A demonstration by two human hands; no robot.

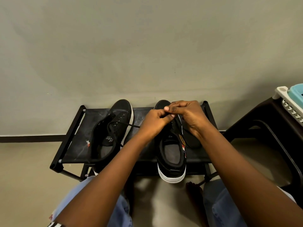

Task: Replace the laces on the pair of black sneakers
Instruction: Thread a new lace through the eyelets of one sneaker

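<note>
Overhead, both black canvas sneakers sat on the low black fabric-topped rack [193,158]: the left one [111,128] loosely laced, the right one [171,153] beside it. Above that shoe's front eyelets, the left hand [155,122] and right hand [190,117] pinched together, apparently on a thin lace end I could not clearly see. Feeding it well probably meant steadying the eyelet and keeping the tip straight.

Head-worn view, facing steeply down, close above shoe rack [68,141]
</note>
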